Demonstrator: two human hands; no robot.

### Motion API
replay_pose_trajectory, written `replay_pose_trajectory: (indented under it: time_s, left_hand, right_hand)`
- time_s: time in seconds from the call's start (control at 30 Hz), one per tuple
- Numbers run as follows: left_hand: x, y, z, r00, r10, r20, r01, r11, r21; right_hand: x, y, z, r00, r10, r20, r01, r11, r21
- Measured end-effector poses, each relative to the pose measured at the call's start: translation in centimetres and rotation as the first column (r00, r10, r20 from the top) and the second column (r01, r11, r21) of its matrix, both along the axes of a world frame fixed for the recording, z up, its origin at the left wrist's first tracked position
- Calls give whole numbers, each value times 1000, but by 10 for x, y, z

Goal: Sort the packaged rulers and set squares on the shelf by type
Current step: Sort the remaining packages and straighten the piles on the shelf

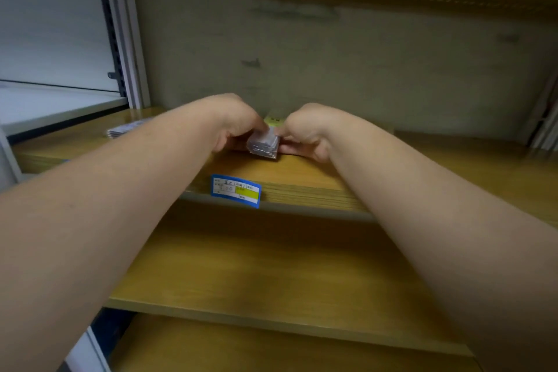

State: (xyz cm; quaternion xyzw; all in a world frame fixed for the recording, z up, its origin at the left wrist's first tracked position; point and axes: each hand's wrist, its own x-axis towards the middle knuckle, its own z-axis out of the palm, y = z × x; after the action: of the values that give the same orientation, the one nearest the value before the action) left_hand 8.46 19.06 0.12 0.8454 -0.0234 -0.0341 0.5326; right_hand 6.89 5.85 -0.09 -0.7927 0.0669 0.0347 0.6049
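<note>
A stack of clear-packaged rulers (263, 144) lies end-on on the wooden shelf (302, 178), with a yellow label at its far end. My left hand (238, 125) grips its left side and my right hand (305, 133) grips its right side, fingers curled around the stack. Another small pile of clear packages (126, 127) lies flat at the shelf's far left, partly hidden by my left forearm. The picture is blurred, so I cannot tell the items' type.
A blue and yellow price tag (236, 190) is stuck on the shelf's front edge. A grey back panel (332, 63) closes the shelf behind. A lower wooden shelf (256, 275) juts out below. A white metal upright (129, 48) stands left.
</note>
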Motion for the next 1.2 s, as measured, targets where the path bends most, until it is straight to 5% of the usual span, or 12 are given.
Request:
replay_pose_trajectory:
  time_s: [0.43,0.7,0.9,1.03,1.2]
  left_hand:
    - [12,0,-1,962,38,269,-140,917,374]
    - [-2,-47,21,855,-46,517,-169,917,361]
    - [-18,-104,19,876,-170,451,14,945,327]
    - [-16,-133,7,956,-228,183,186,958,220]
    - [-17,-160,-4,975,-159,157,113,958,265]
  right_hand:
    - [-1,-1,3,992,42,121,-28,992,-120]
    - [-33,-78,41,871,-229,435,334,925,-182]
    - [-53,-143,54,844,-301,445,433,871,-232]
    - [-66,-169,35,906,-296,303,411,791,-454]
    - [-57,-179,1,940,-257,227,336,816,-470]
